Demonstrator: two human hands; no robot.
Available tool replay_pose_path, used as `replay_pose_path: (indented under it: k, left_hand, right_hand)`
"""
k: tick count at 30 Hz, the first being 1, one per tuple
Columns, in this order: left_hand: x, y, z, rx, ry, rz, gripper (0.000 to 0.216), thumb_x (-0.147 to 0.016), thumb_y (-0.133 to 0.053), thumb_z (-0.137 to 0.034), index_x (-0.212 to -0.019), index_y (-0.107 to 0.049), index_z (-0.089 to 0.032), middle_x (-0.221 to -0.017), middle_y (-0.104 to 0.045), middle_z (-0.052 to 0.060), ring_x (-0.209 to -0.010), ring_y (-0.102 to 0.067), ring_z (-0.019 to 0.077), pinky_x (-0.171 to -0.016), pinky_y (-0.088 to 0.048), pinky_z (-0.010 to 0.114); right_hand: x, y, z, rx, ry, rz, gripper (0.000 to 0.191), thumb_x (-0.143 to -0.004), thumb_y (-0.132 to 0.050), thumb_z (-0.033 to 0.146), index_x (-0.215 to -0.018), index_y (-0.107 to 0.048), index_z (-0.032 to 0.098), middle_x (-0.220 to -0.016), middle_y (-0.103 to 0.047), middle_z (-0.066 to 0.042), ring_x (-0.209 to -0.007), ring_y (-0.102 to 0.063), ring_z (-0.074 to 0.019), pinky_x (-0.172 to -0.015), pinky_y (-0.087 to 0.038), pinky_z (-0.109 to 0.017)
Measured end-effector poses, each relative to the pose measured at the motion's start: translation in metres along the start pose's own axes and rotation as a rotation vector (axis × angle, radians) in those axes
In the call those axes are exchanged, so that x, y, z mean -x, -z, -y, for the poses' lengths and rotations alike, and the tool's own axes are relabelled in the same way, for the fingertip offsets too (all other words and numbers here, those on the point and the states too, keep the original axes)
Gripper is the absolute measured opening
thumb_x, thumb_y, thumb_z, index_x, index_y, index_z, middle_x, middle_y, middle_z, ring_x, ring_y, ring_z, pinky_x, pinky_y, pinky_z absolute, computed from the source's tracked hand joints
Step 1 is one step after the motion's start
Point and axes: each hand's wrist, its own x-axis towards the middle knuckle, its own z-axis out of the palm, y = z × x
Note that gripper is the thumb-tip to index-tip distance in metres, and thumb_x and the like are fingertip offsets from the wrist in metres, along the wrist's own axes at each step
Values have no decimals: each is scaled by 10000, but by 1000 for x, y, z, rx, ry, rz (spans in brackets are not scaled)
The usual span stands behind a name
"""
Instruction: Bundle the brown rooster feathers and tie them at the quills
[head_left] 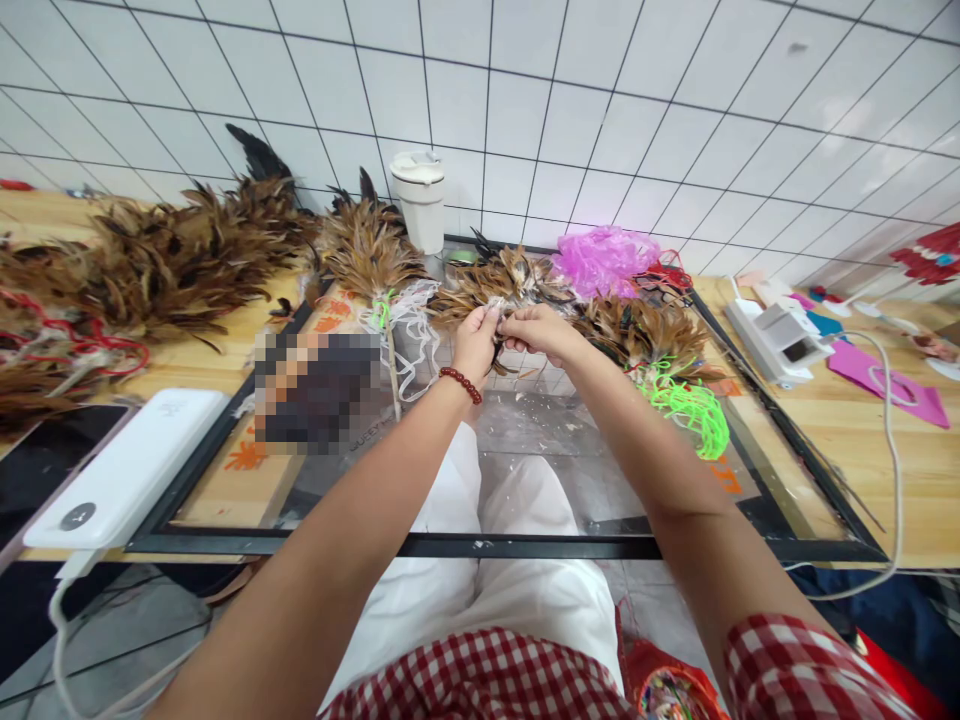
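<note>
My left hand [478,340], with a bead bracelet [461,384] at its wrist, is closed in a pinch over the glass-topped frame. Close against it, my right hand [541,332] also pinches with thumb and forefinger. A small dark feather [498,357] shows between and below the fingertips; its other end is hidden by them. Just behind both hands lies a heap of brown feathers [517,275]. White strings [412,345] and a thin stick [393,370] under a feather bunch [367,250] are left of my left hand. Bright green strings [686,410] lie beside my right forearm.
A white lidded cup [419,200] stands by the tiled wall. Pink plastic [604,260] sits at the back. Many feather bundles [180,250] cover the left side. A white power bank [127,465] with a cable lies front left. A white device [780,335] is at right.
</note>
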Motion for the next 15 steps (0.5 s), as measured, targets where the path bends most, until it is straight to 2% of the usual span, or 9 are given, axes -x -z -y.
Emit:
replay_pose_path:
  k: [3,6,11,15]
  left_hand:
    - [-2,1,3,-55,-55,-28,185,-832,-588,-322,-738,-590,-163,-653,-571,-19,-627,-530,86,-622,-425,199]
    - [-3,2,5,-142,-77,-68,171,-837,-569,-292,-728,-596,-164,-656,-580,-16,-653,-529,101,-647,-424,214]
    - [-2,3,5,-227,-85,-93,184,-839,-561,-291,-712,-600,-163,-669,-604,-6,-662,-527,114,-646,-416,225]
    - [1,2,4,-233,-101,-25,211,-841,-566,-330,-711,-593,-166,-675,-603,-5,-656,-528,111,-627,-414,218]
  right_hand:
    - [-2,5,-6,159,145,-68,214,-681,-675,298,-573,-560,153,-508,-536,31,-485,-431,-65,-482,-326,-204]
    - [-4,11,-9,231,189,-129,250,-617,-738,357,-642,-595,153,-560,-556,28,-526,-449,-77,-518,-341,-218]
    - [-3,17,-5,7,197,-91,347,-561,-801,393,-709,-612,141,-596,-581,8,-523,-461,-76,-493,-352,-213]
    - [-3,14,-4,-200,210,-88,382,-559,-816,385,-772,-634,126,-603,-592,10,-515,-461,-64,-481,-368,-201]
